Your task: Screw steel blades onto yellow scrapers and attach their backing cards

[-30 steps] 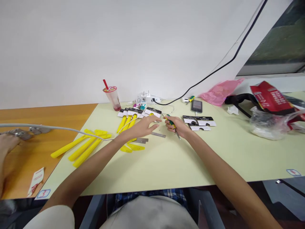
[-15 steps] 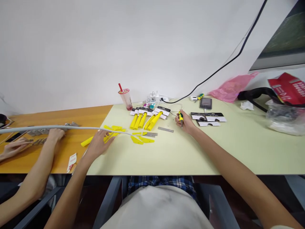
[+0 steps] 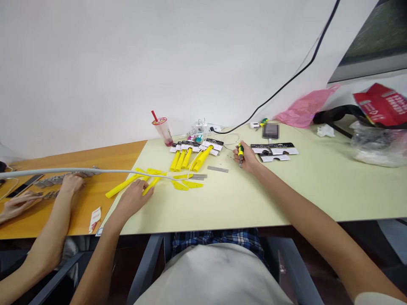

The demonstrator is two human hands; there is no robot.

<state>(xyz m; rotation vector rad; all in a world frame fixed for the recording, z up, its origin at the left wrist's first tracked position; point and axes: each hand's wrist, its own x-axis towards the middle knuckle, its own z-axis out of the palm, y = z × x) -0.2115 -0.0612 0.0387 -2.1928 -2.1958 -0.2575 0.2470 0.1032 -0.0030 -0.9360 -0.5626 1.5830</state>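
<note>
My right hand (image 3: 249, 157) is closed around a screwdriver (image 3: 241, 151) with a green and yellow handle, its tip pointing down over the table. On the left, my left hand (image 3: 135, 197) has its fingers around a yellow scraper handle (image 3: 154, 184), which lies on the table among others like it. A second yellow handle (image 3: 122, 186) rests just beyond that hand. Between the hands lie flat yellow plates (image 3: 192, 184) and grey metal blades (image 3: 199, 177). Another blade (image 3: 218, 169) is nearer the screwdriver. Several yellow scraper handles (image 3: 182, 160) with black-and-white cards stand behind them.
A drink cup (image 3: 164, 133) with a red straw stands by the wall. White and black cables cross the view. More cards (image 3: 275, 149), a phone-like device (image 3: 271, 131), a pink bag (image 3: 307, 108) are on the right. Another person's hands (image 3: 73, 182) work at the orange table (image 3: 82, 156).
My left hand has closed onto a yellow scraper handle and drawn it slightly toward me. My right hand still holds the screwdriver. The view has shifted slightly.
</note>
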